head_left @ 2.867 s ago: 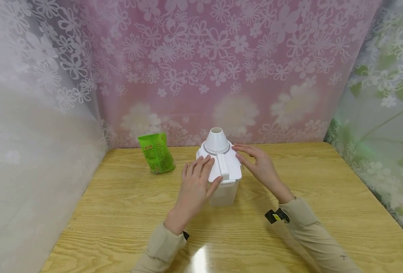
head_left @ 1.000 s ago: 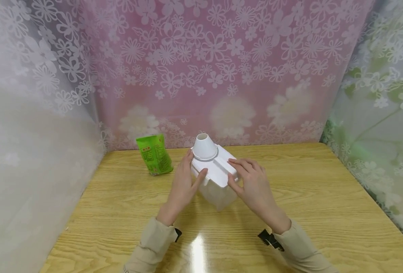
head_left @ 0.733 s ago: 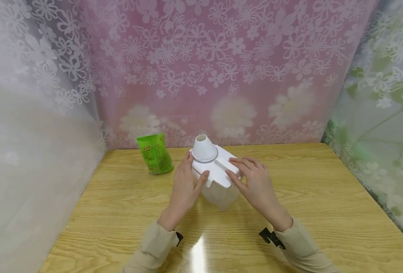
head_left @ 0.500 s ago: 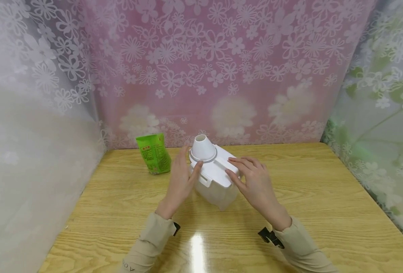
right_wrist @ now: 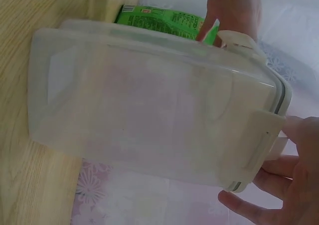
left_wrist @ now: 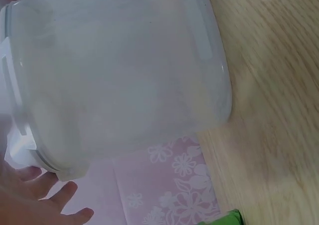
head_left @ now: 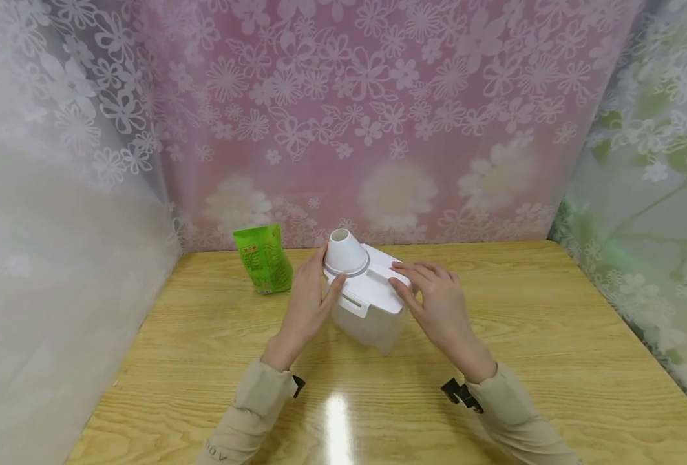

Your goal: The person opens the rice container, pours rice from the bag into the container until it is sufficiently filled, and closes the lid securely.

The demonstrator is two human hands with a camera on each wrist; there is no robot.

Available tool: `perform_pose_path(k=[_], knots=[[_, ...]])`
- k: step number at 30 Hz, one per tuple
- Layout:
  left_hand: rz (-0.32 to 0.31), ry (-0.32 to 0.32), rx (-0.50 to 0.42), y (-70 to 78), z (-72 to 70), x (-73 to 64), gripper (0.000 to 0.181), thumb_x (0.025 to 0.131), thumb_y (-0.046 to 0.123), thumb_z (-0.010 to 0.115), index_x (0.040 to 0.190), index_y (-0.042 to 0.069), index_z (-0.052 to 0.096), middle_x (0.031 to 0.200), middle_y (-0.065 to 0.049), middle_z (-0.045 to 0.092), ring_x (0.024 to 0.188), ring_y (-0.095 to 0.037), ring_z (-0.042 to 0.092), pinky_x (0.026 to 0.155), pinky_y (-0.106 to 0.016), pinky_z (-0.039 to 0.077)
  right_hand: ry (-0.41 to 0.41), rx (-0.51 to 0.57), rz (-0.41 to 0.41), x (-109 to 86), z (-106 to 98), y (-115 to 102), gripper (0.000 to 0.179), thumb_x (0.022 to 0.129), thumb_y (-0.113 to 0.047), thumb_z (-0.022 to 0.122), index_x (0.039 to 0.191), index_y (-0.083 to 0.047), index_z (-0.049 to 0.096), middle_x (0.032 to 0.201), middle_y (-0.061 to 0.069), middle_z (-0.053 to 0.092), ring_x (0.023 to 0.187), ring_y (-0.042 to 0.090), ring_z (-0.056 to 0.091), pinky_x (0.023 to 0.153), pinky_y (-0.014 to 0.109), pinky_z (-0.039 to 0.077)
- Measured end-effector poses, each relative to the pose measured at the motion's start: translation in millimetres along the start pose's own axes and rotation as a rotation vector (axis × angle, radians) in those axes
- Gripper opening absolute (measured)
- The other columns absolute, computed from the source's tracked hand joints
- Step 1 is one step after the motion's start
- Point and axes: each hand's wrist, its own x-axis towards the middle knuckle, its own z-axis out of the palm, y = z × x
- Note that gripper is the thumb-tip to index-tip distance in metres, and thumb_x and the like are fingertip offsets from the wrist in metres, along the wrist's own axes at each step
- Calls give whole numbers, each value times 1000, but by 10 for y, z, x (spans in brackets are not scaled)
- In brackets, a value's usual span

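Note:
A translucent storage container (head_left: 366, 328) with a white lid (head_left: 378, 294) stands on the wooden table, one corner toward me. A white cone-shaped spout or cup (head_left: 344, 253) with a hole at its tip sits on the lid. My left hand (head_left: 305, 303) rests against the lid's left side, thumb by the cone's base and fingers behind. Some of its fingers (left_wrist: 65, 195) stretch out beyond the lid in the left wrist view. With thumb and fingers bent, my right hand (head_left: 439, 307) pinches the raised white strip (head_left: 391, 276) at the lid's right. A side clip (right_wrist: 256, 140) shows in the right wrist view.
A green printed pouch (head_left: 264, 259) stands to the left of the container, close beyond my left hand. Flowered curtains (head_left: 378, 129) enclose the back and sides of the wooden table (head_left: 215, 349). A light reflection lies on its near part.
The container has turned counterclockwise seen from above, its cone shifting left. My left hand went from the lid's front to its left side, briefly easing away; my right came to the strip.

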Motion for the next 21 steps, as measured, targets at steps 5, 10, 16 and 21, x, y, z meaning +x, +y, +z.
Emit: perform_pose_path(k=[5, 10, 16, 21], knots=[[30, 48, 37, 67, -40, -47, 61, 105, 30, 55, 153, -3, 34, 147, -20, 49, 137, -36, 46, 117, -51, 33, 10, 4, 4, 44, 20, 27, 26, 96, -29, 71, 115, -12, 77, 116, 5, 75, 114, 36, 63, 89, 59, 45], [27, 79, 76, 134, -76, -82, 60, 104, 28, 58, 149, -6, 39, 134, -22, 56, 124, -36, 54, 109, -51, 41, -10, -14, 30, 85, 31, 68, 28, 98, -30, 68, 120, -15, 75, 118, 8, 74, 114, 37, 62, 88, 61, 45], [14, 116, 96, 183, -78, -139, 56, 101, 29, 64, 144, -4, 48, 125, -22, 56, 111, -35, 56, 99, -51, 47, -79, -18, 54, 115, 15, 101, 31, 102, -31, 62, 127, -17, 72, 122, 13, 72, 117, 40, 60, 92, 64, 44], [16, 128, 94, 191, -45, -180, 58, 99, 31, 67, 142, -4, 48, 129, -22, 56, 115, -35, 57, 99, -49, 49, -119, 27, 61, 141, 5, 148, 30, 104, -28, 58, 129, -16, 70, 125, 14, 70, 119, 43, 58, 92, 64, 44]])
